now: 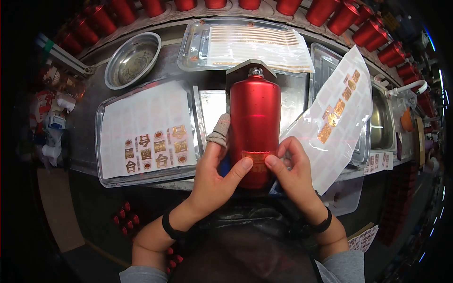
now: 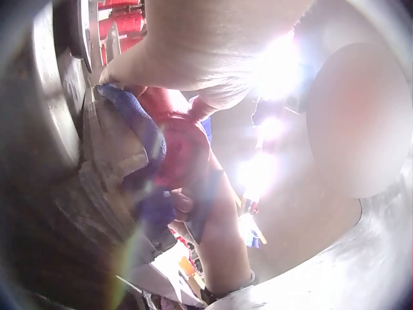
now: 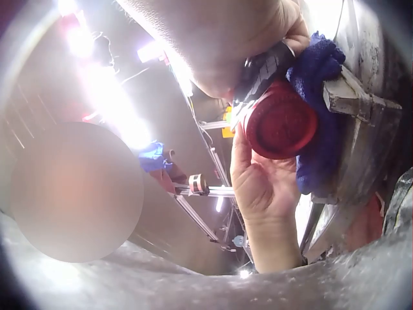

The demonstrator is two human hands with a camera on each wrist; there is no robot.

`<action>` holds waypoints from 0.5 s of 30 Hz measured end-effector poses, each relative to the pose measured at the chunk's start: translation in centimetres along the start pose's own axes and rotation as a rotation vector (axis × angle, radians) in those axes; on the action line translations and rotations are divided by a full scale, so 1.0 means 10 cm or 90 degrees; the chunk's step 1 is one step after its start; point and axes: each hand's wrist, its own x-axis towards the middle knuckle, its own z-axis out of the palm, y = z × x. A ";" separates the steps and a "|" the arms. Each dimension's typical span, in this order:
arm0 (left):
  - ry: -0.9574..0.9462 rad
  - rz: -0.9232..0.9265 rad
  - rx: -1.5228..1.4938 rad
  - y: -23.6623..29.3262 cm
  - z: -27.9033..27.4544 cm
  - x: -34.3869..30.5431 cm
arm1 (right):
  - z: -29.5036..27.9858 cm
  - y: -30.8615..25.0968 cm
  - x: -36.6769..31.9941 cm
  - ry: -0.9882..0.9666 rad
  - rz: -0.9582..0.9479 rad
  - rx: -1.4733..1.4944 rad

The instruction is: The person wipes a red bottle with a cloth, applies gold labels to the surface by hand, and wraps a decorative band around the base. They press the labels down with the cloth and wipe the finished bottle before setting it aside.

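Note:
A glossy red bottle (image 1: 255, 113) lies in the middle of the head view, its clear neck pointing away from the person. Near its base is a gold label (image 1: 257, 160). The left hand (image 1: 212, 170) grips the bottle's left side, thumb on the label's left edge; a cloth wrap covers its index finger. On the other side the right hand (image 1: 295, 170) has its thumb on the label's right edge and its index finger bent beside the bottle. Both wrist views show the round base (image 2: 184, 152) (image 3: 282, 126) between the hands, against a blue cloth (image 2: 139, 126) (image 3: 319, 155).
A tray (image 1: 100, 141) at left bears a sheet of gold labels (image 1: 146, 108). More label strips (image 1: 255, 45) lie on a tray behind the bottle. A translucent label sheet (image 1: 339, 104) slants beside the right hand. A metal bowl (image 1: 132, 61), a sink (image 1: 381, 122) and rows of red bottles (image 1: 125, 12) surround these.

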 end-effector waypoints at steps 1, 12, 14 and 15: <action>-0.004 -0.005 -0.001 0.00 -0.01 0.00 | 0.00 0.02 0.00 -0.001 0.001 -0.003; -0.009 -0.008 -0.085 -0.02 -0.06 0.01 | -0.03 0.03 -0.01 -0.042 0.011 0.068; -0.006 -0.001 -0.057 -0.02 -0.03 0.01 | -0.01 -0.01 -0.02 -0.038 0.002 0.077; -0.005 0.003 -0.043 -0.02 -0.02 0.01 | -0.01 -0.01 -0.02 -0.036 -0.002 0.061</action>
